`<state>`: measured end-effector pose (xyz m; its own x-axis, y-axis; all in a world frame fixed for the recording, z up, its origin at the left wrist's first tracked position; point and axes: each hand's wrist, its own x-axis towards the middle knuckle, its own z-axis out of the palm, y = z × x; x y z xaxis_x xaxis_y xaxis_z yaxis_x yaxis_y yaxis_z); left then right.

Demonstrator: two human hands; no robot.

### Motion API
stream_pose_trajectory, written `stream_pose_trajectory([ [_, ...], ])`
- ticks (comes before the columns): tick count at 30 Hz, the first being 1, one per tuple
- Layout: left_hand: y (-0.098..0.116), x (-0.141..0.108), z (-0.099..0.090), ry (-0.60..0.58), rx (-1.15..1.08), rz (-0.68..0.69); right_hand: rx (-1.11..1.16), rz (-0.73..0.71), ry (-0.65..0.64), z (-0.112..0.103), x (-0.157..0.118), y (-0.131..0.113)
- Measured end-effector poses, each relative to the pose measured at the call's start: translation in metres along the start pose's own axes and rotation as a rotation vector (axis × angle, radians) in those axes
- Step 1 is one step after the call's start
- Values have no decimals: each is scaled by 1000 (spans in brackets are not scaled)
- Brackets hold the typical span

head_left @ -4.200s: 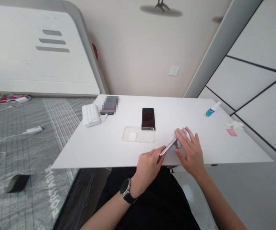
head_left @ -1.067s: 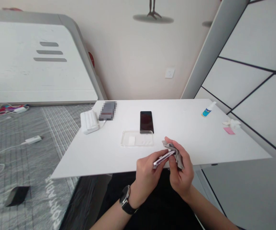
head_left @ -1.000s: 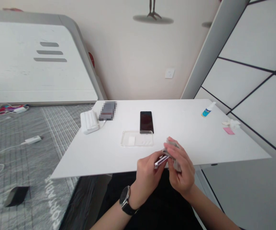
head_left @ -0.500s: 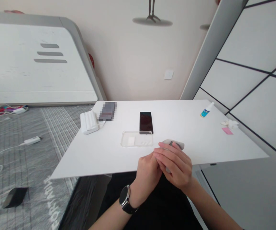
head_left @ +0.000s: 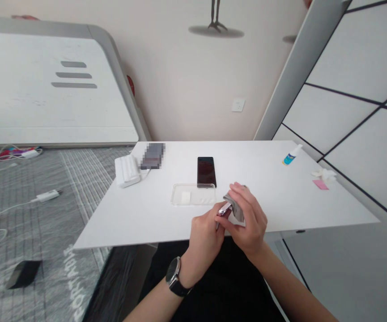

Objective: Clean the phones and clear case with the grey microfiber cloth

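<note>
My left hand (head_left: 206, 235), with a watch on its wrist, grips a phone (head_left: 224, 209) whose shiny silver edge shows; the rest of it is hidden by my fingers. Around a grey cloth (head_left: 236, 210) my right hand (head_left: 249, 219) is closed, and it holds the cloth against or close beside the phone. Just beyond my hands, a clear phone case (head_left: 196, 197) lies flat on the white table (head_left: 139, 223). Its far right corner overlaps the near end of a black phone (head_left: 206, 172).
At the table's left stand a white block-shaped device (head_left: 127, 171) with a cable and a pixelated dark item (head_left: 152, 156). A small spray bottle (head_left: 291, 155), a pink slip (head_left: 321, 184) and crumpled white tissue (head_left: 325, 174) lie to the right. The wall rises behind.
My right hand has lifted and turned, so the silver edge of the phone in my left hand now shows. The grey cloth has shifted with the right hand. The view moved slightly.
</note>
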<state>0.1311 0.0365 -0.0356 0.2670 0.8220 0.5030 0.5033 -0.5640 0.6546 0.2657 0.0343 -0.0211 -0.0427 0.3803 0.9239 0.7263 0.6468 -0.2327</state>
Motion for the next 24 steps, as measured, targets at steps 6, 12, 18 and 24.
stream_pose_trajectory([
  [6, -2, -1, 4, 46, -3, 69, 7, -331, -58, -2, -5, 2],
  [12, -8, 3, 4, -19, -159, -44, 0, -48, -103, -4, 9, 5],
  [18, -27, -3, 13, -122, -89, -119, 79, -145, -193, 1, 17, 12],
  [24, -28, -4, 15, -114, -65, -112, 0, -116, -98, 9, 19, 16],
])
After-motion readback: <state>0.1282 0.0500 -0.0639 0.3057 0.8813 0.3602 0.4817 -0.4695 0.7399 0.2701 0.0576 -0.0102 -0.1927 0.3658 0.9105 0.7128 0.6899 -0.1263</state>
